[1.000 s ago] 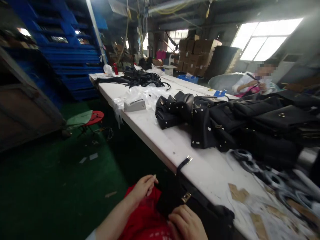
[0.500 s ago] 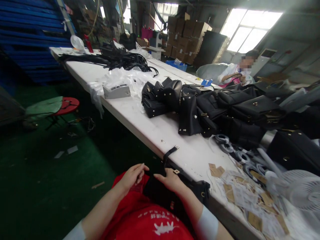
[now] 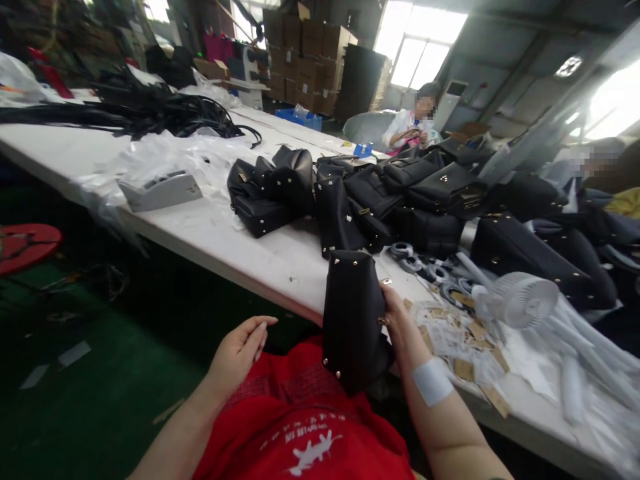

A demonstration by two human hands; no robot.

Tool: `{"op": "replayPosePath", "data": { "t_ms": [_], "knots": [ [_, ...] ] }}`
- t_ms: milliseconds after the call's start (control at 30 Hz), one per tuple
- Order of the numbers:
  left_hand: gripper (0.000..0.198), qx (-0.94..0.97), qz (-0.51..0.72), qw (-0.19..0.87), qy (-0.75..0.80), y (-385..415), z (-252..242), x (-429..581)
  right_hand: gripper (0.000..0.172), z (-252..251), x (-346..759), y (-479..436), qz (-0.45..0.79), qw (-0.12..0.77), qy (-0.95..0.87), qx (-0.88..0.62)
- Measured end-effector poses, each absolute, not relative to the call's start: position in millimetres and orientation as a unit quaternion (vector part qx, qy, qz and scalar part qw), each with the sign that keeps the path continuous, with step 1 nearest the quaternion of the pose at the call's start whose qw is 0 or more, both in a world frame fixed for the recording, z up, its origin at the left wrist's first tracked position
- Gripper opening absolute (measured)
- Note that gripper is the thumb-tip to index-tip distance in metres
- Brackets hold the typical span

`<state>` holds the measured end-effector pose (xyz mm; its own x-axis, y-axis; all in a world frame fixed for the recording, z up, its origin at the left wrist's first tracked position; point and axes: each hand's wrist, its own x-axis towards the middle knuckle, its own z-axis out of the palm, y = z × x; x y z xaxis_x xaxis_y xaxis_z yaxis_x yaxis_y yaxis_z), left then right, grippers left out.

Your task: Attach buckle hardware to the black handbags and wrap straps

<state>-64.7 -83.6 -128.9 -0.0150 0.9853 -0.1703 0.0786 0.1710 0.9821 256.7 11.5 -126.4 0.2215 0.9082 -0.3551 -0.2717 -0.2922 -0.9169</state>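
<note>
A black handbag (image 3: 350,320) stands on end above my lap, its studded base turned toward me and small gold studs at its corners. My right hand (image 3: 397,320) grips it from the right side, the fingers partly hidden behind the bag. To the left of the bag, my left hand (image 3: 240,353) hovers apart from it. Its index finger is stretched out, the other fingers are loosely bent, and nothing shows in it. Beyond the bag, a pile of similar black handbags (image 3: 375,193) lies on the white table (image 3: 260,260).
Tape rolls (image 3: 437,273), brown paper tags (image 3: 465,370) and a white fan (image 3: 525,300) lie along the table's right part. Black straps (image 3: 150,110), clear plastic (image 3: 165,153) and a grey holder (image 3: 160,190) are at left. A person (image 3: 410,130) sits across; another is partly seen farther right.
My right hand has lifted the black handbag from low beside the table edge and turned it on end. My left hand has stayed apart from it. The view has swung to the right.
</note>
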Motion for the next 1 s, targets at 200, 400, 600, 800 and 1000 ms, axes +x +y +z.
{"op": "replayPosePath", "data": {
  "t_ms": [200, 400, 600, 800, 1000],
  "knots": [
    [0.029, 0.569, 0.383, 0.498, 0.531, -57.1, -125.4, -28.2, 0.024, -159.1, 245.5, 9.1, 0.642, 0.49, -0.145, -0.572],
    [0.024, 0.599, 0.424, 0.419, 0.535, -12.6, -123.7, 1.0, 0.018, -164.5, 251.7, 13.9, 0.684, 0.485, -0.087, -0.538],
    [0.029, 0.573, 0.457, 0.417, 0.537, 35.1, -126.9, 40.1, 0.016, -162.3, 252.0, 10.2, 0.702, 0.481, -0.086, -0.518],
    [0.028, 0.568, 0.447, 0.376, 0.58, 55.8, -128.2, 55.3, 0.018, -166.2, 249.7, 15.4, 0.724, 0.466, -0.076, -0.503],
    [0.023, 0.59, 0.369, 0.344, 0.63, 57.7, -111.1, 42.2, 0.017, -151.1, 249.8, 8.6, 0.709, 0.495, -0.048, -0.501]
  ]
}}
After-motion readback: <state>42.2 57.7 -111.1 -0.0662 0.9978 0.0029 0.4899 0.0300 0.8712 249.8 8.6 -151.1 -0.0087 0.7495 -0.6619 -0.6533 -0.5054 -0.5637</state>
